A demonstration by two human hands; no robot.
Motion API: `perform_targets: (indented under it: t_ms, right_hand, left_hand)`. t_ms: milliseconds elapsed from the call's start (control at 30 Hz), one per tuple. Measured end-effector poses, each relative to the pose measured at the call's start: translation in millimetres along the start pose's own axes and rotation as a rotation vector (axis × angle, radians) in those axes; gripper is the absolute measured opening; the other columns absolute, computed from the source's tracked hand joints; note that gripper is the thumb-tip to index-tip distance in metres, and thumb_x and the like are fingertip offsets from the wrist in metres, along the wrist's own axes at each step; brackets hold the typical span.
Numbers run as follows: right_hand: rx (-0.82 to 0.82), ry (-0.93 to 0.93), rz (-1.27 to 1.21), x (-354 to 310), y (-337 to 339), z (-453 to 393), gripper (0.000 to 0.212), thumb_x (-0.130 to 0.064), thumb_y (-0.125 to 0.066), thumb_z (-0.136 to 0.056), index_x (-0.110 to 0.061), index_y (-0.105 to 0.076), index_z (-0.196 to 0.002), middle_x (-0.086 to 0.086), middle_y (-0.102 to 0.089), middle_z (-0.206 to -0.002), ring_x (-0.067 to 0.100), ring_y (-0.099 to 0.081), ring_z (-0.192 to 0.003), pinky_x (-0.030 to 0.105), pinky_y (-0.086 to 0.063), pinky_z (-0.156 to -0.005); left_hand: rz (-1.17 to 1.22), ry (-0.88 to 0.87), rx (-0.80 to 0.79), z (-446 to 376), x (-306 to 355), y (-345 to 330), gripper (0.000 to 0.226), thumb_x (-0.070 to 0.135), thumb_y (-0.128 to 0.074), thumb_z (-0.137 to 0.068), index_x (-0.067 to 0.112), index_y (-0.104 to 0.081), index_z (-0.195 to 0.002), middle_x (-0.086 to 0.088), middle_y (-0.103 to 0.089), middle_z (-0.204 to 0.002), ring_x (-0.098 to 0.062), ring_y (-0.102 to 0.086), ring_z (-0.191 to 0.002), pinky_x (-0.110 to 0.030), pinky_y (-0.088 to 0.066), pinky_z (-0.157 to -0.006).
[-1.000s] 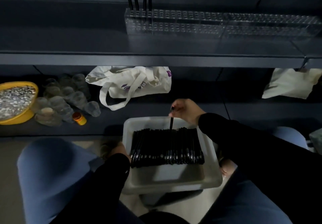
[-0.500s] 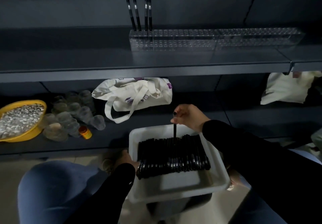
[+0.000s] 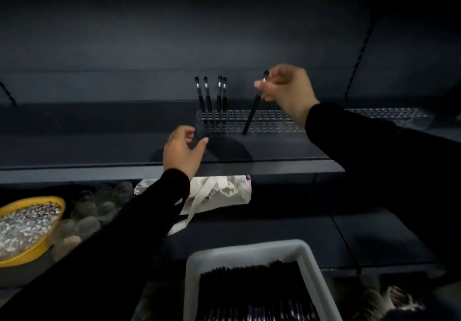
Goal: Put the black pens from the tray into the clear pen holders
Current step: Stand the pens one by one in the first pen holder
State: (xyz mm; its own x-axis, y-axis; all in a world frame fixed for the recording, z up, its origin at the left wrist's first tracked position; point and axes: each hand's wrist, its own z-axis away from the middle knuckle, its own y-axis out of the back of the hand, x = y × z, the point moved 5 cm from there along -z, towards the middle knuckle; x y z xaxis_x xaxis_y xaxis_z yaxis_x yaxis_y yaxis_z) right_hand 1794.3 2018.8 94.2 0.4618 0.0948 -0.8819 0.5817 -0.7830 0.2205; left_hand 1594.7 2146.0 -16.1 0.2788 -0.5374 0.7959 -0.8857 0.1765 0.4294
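Note:
My right hand [image 3: 287, 88] pinches a black pen [image 3: 252, 113] near its top and holds it tilted, tip down, in front of the clear pen holder [image 3: 264, 122] on the upper shelf. Several black pens [image 3: 210, 95] stand upright at the holder's left end. My left hand [image 3: 183, 149], with loosely spread fingers holding nothing, is just in front of the holder's left corner. A second clear holder [image 3: 389, 116] continues to the right. The white tray [image 3: 252, 251], full of black pens [image 3: 252, 293], sits at the bottom centre.
On the lower shelf lie a white tote bag [image 3: 222, 191], a cluster of clear cups [image 3: 97, 208] and a yellow bowl [image 3: 37, 246] of small pale bits. The upper shelf's front edge [image 3: 274, 168] runs across the middle.
My right hand lifted one pen out of the tray and up to the holder on the upper shelf. My left hand left the tray's edge and rose to the holder's left corner.

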Motion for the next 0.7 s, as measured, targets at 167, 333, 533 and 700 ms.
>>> perform_targets:
  t_ms: [167,333,533,700]
  right_hand:
    - [0.062,0.012,0.044,-2.0,-21.5,-57.1,0.034,-0.008,-0.074,-0.079,-0.019,-0.043,-0.067,0.002,-0.052,-0.062,0.009,-0.052,-0.05,0.027,-0.05,-0.056]
    - [0.061,0.011,0.17,15.1,-54.2,-84.8,0.036,-0.011,-0.075,-0.077,-0.021,-0.043,-0.064,0.004,-0.052,-0.062,0.021,-0.054,-0.064,0.035,-0.049,-0.065]
    - [-0.09,0.036,0.295,34.2,-75.4,-82.4,0.03,-0.016,-0.074,-0.079,-0.026,-0.047,-0.07,0.001,-0.057,-0.072,0.02,-0.059,-0.075,0.033,-0.052,-0.077]
    - [-0.206,-0.053,0.314,54.4,-78.8,-60.3,0.017,-0.017,-0.072,-0.083,-0.018,-0.055,-0.081,0.003,-0.061,-0.08,0.02,-0.063,-0.082,0.039,-0.054,-0.086]
  left_hand:
    - [-0.04,0.067,-0.067,-51.7,-17.1,-29.9,0.056,0.028,-0.074,-0.08,0.007,-0.05,-0.127,-0.013,-0.051,-0.126,-0.027,-0.055,-0.112,-0.036,-0.045,-0.098]
    - [-0.032,0.105,-0.163,-66.4,-31.3,-51.3,0.066,0.032,-0.072,-0.082,0.012,-0.043,-0.138,-0.01,-0.057,-0.129,-0.025,-0.053,-0.12,-0.032,-0.042,-0.101]
    - [-0.008,0.108,-0.156,-66.3,-32.8,-51.1,0.062,0.03,-0.069,-0.085,0.016,-0.043,-0.138,-0.003,-0.063,-0.123,-0.02,-0.058,-0.115,-0.027,-0.044,-0.096]
    - [0.004,0.11,-0.154,-64.2,-32.0,-49.1,0.053,0.025,-0.069,-0.085,0.014,-0.049,-0.133,-0.004,-0.064,-0.12,-0.02,-0.06,-0.111,-0.031,-0.046,-0.097]
